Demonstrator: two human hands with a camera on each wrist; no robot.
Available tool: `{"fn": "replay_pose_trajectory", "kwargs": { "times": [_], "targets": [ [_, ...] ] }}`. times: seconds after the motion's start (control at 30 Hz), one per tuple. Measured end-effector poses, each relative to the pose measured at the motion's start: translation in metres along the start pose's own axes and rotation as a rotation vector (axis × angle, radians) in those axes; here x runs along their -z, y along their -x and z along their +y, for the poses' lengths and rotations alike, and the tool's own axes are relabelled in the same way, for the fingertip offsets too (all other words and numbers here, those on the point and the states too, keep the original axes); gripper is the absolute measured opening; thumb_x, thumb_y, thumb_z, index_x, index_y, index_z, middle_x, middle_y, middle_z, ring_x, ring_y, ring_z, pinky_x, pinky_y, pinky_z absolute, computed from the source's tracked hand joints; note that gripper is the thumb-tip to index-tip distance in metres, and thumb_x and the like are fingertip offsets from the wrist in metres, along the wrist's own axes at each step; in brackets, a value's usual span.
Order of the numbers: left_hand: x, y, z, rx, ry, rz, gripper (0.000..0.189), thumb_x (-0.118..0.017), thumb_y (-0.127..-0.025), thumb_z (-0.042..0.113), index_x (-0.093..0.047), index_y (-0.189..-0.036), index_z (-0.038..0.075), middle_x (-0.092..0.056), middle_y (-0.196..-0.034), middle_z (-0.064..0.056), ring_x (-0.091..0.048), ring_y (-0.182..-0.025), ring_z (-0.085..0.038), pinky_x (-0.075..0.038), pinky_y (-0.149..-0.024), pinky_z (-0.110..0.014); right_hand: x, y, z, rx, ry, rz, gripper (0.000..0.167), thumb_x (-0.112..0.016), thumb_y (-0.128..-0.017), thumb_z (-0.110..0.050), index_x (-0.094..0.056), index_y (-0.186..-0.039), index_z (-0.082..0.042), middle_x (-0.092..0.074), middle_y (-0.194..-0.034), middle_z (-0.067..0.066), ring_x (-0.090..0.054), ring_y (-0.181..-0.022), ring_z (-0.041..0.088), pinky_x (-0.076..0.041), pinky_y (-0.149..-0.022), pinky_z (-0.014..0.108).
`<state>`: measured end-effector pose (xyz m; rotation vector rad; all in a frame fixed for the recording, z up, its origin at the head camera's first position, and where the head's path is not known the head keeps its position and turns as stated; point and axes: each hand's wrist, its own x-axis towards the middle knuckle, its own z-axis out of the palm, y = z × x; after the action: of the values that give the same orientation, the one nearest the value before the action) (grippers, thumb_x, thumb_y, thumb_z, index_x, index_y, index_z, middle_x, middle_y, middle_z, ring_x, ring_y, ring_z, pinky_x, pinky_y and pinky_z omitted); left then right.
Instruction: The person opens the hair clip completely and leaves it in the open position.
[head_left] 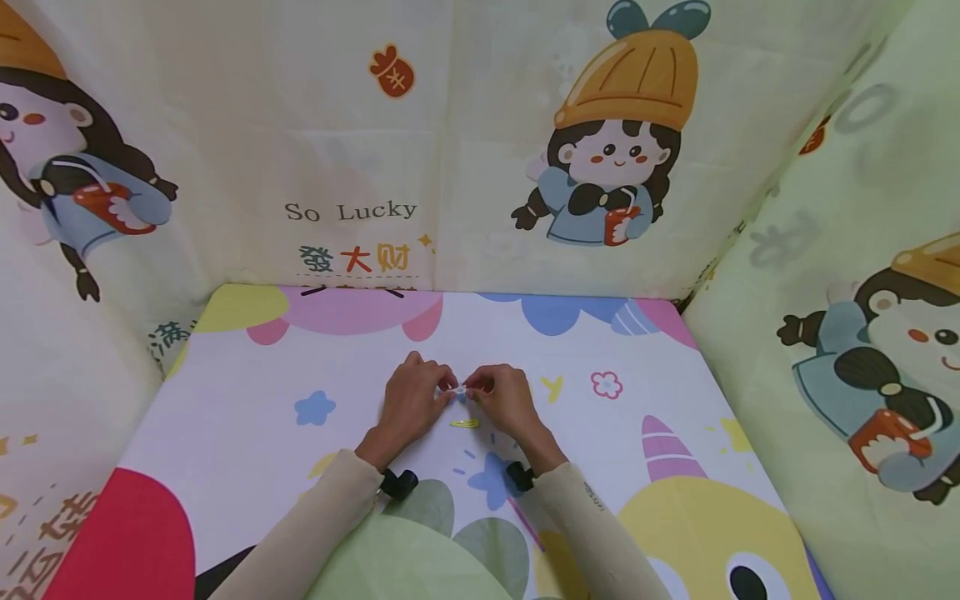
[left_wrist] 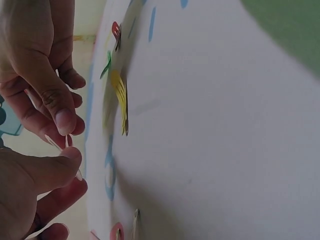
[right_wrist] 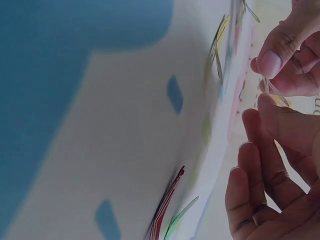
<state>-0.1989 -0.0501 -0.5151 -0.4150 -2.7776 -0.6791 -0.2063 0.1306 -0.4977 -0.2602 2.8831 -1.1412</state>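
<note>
In the head view both hands meet over the middle of the table, with a small pale snap hair clip (head_left: 461,389) between their fingertips. My left hand (head_left: 411,400) pinches one end of it between thumb and finger; my right hand (head_left: 506,404) pinches the other end. Two thin, splayed strips of the clip (right_wrist: 270,86) show between the hands in the right wrist view, and the rest is hidden by fingers. A yellow hair clip (head_left: 464,423) lies on the table just below the hands.
A red hair clip (left_wrist: 116,31) and a green hair clip (left_wrist: 106,65) lie beyond the yellow one in the left wrist view. Another thin clip (left_wrist: 135,220) is at that view's bottom edge. Printed cloth walls (head_left: 480,167) surround the patterned tabletop (head_left: 247,433).
</note>
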Motion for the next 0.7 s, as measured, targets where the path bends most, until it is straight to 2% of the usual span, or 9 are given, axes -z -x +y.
{"fn": "replay_pose_trajectory", "kwargs": {
  "times": [0.3, 0.57, 0.7],
  "targets": [
    [-0.0047, -0.0001, 0.0015, -0.001, -0.047, -0.021, 0.015, -0.093, -0.083, 0.023, -0.082, -0.093, 0.021, -0.073, -0.081, 0.004, -0.050, -0.083, -0.018, -0.042, -0.074, -0.035, -0.0059, -0.0010, 0.0014, 0.019, 0.123, -0.015, 0.008, -0.083, -0.092, -0.010, -0.083, -0.097, -0.016, -0.075, -0.089, -0.001, -0.060, -0.079, 0.013, -0.054, -0.077, 0.031],
    [-0.0069, -0.0009, 0.0047, 0.032, -0.056, -0.073, 0.017, -0.092, -0.084, 0.027, -0.082, -0.095, 0.019, -0.072, -0.082, 0.001, -0.049, -0.083, -0.019, -0.041, -0.075, -0.034, -0.0065, -0.0025, 0.0007, 0.014, 0.155, -0.030, 0.009, -0.081, -0.091, -0.006, -0.083, -0.094, -0.015, -0.077, -0.088, 0.000, -0.064, -0.080, 0.016, -0.056, -0.077, 0.034],
    [-0.0090, -0.0011, 0.0047, 0.036, -0.065, -0.077, 0.017, -0.092, -0.084, 0.027, -0.082, -0.095, 0.019, -0.072, -0.082, 0.001, -0.049, -0.083, -0.019, -0.041, -0.076, -0.035, -0.0073, -0.0029, -0.0002, 0.004, 0.169, -0.033, 0.011, -0.081, -0.091, -0.006, -0.083, -0.093, -0.016, -0.078, -0.086, 0.000, -0.065, -0.081, 0.016, -0.056, -0.077, 0.035]
  ]
}}
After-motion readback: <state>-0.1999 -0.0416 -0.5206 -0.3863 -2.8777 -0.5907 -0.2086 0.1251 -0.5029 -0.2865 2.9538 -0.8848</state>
